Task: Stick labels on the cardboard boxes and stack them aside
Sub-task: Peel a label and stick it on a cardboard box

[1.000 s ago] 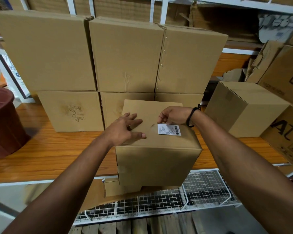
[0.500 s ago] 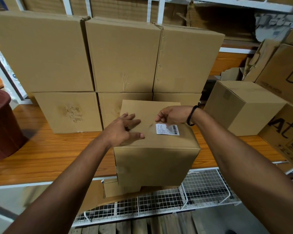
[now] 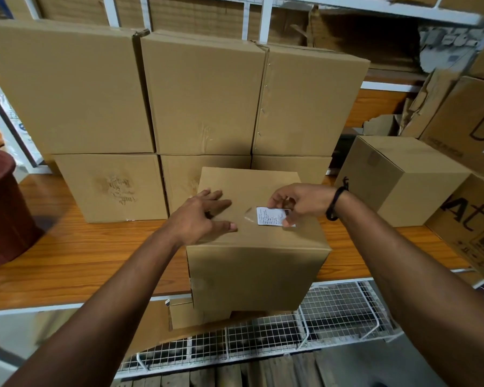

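Observation:
A plain cardboard box [image 3: 257,275] stands at the front edge of the wooden shelf [image 3: 81,255], partly over the edge. A small white label [image 3: 270,217] with a barcode lies on the right half of its top. My left hand [image 3: 204,216] rests flat on the left part of the box top, fingers spread. My right hand [image 3: 305,202], with a black band at the wrist, has its fingers curled over the label. Its thumb sits on the label's right end and its fingertips on the upper edge.
Two rows of large cardboard boxes [image 3: 207,93] form a wall right behind. A smaller box [image 3: 403,174] and printed cartons [image 3: 470,219] stand at the right. A dark red bucket [image 3: 3,205] is at the left. A white wire rack [image 3: 333,317] lies below the shelf.
My right hand has moved from the label's upper left corner to its right end, where the thumb now lies on it. The left hand stays flat on the box.

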Tool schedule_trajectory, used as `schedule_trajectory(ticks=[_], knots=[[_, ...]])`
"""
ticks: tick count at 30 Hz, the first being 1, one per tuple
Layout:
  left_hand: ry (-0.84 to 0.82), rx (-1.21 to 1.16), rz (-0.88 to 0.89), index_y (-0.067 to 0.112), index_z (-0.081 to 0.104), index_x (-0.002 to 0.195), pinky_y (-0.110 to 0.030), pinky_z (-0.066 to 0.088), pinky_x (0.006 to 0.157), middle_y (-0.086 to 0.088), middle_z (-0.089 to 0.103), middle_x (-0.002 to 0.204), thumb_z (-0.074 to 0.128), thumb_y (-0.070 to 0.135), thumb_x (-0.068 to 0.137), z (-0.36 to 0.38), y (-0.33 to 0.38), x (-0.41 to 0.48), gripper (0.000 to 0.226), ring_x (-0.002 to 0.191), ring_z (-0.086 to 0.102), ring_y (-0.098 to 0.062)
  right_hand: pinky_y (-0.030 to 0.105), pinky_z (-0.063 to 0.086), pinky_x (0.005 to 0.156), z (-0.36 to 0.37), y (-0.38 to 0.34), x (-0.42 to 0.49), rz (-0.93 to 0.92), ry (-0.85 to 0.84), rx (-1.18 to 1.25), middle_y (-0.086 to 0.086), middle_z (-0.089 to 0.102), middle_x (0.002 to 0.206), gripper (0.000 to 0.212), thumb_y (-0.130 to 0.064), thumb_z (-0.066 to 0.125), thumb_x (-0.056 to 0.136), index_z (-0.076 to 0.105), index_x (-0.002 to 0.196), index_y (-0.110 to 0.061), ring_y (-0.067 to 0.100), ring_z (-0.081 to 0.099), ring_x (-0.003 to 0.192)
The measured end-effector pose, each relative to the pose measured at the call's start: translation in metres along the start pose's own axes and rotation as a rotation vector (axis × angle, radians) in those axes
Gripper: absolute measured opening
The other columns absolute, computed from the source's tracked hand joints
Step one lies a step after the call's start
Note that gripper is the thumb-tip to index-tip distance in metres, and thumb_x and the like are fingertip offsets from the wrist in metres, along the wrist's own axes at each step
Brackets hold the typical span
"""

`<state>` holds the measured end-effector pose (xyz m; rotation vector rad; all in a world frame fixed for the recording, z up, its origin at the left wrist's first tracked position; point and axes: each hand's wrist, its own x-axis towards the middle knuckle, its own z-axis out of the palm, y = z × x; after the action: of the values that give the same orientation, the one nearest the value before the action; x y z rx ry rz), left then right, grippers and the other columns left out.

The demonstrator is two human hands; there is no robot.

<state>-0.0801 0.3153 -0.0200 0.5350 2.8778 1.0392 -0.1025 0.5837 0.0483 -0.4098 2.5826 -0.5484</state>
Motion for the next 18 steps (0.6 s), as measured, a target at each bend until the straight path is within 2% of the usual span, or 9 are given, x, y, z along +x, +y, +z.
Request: schedule_trajectory(ticks=[4,8,12,14,18], knots=[[-0.002,0.003,-0.001,0.035,0.047,0.143,-0.045,0.013,0.121,0.010,0.024,0.161,0.073,0.053,0.080,-0.001,0.002,-0.002,0.070,0.149,0.009,-0.008,0.021,0.049,0.077,0.004,-0.006,0.006,0.030,0.010,0.055,-0.003,0.060,0.105,0.048,-0.005,0.079,0.075,0.057,0.116,-0.018,0.012,0.056,0.099],[0.004,-0.003,-0.007,0.035,0.047,0.143,-0.044,0.013,0.120,0.011,0.024,0.160,0.073,0.053,0.080,0.000,0.002,-0.002,0.071,0.149,0.009,-0.008,0.022,0.050,0.077,0.001,-0.006,0.007,0.024,0.000,0.110,-0.003,0.061,0.103,0.047,-0.003,0.081,0.072,0.054,0.106,-0.021,0.013,0.058,0.101],[0.004,-0.032,-0.004,0.035,0.048,0.142,-0.044,0.014,0.121,0.010,0.025,0.161,0.074,0.053,0.078,0.000,0.000,-0.002,0.071,0.149,0.009,-0.007,0.028,0.053,0.082,-0.002,0.001,0.010,0.008,0.054,0.211,-0.002,0.071,0.096,0.050,-0.001,0.080,0.072,0.056,0.110,-0.021,0.011,0.065,0.096],[0.004,-0.034,-0.004,0.035,0.048,0.142,-0.044,0.013,0.121,0.010,0.025,0.160,0.074,0.053,0.078,0.000,0.000,-0.001,0.072,0.149,0.009,-0.007,0.029,0.053,0.081,-0.005,0.006,0.010,-0.005,0.069,0.258,-0.004,0.073,0.089,0.047,-0.001,0.079,0.074,0.059,0.111,-0.022,0.008,0.067,0.090],[0.006,-0.039,-0.008,0.037,0.048,0.142,-0.045,0.013,0.121,0.012,0.025,0.160,0.074,0.054,0.078,0.001,-0.001,-0.001,0.071,0.149,0.009,-0.006,0.030,0.055,0.080,-0.009,0.019,0.006,-0.034,0.133,0.368,0.000,0.074,0.093,0.037,-0.002,0.075,0.078,0.064,0.106,-0.022,0.013,0.069,0.092]])
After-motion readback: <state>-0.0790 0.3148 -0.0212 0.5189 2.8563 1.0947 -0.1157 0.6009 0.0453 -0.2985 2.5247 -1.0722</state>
